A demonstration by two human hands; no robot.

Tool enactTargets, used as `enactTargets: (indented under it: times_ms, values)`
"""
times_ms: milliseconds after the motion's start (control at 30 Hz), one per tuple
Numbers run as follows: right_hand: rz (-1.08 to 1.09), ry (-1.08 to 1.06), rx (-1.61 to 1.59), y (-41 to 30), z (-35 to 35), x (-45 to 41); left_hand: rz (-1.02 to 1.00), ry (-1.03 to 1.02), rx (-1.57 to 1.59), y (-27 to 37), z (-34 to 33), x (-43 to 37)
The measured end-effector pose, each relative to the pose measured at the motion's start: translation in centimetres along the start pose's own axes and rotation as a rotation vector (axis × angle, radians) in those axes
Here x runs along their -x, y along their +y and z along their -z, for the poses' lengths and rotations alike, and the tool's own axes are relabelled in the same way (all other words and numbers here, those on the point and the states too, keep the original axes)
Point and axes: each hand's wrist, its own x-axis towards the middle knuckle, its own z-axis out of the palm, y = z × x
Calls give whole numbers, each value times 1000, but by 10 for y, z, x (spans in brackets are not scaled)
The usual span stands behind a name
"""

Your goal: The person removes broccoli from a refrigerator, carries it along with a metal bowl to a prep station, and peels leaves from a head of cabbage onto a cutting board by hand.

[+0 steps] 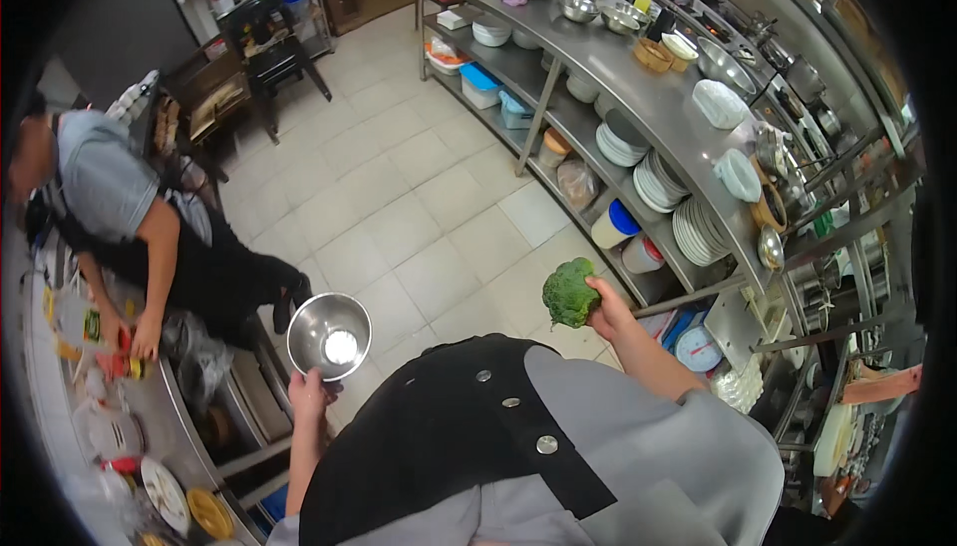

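My left hand (pixel 311 395) grips the rim of a steel mixing bowl (pixel 314 329), holding it out over the tiled floor. The bowl is tilted so its inside faces me; a bright reflection shows at its bottom and I see no food in it. Out to the right, my right hand (pixel 611 311) is closed around a head of green broccoli (pixel 570 293). Its florets point away from the hand, and the fingers and palm hide the stem. Both hands are well apart, in front of my black apron (pixel 434 411).
A long steel worktable (pixel 583 48) curves along the right, with stacked plates (pixel 699 232) and lidded containers (pixel 614 224) on its shelves. At left, a co-worker (pixel 112 179) bends over a steel counter (pixel 172 426). A black plastic chair (pixel 269 37) stands behind on the tiled floor (pixel 389 202).
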Motion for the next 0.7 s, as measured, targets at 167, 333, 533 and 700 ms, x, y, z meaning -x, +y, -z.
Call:
enactTargets:
  times_ms: [167,333,533,700]
  values:
    - [113,-52,-49,-61,-81,-54,-113,-89,-14,111,-41,-123]
    - [172,-37,-31,-132,-133,-144,-165,-134,46,197,-100,-219]
    - [323,-40,-44,-248,-187,-285,-72,-19,19,244,-153,-316]
    - [466,-21,-88,-371,-227,-410,8,114,-32,317,-197,-365]
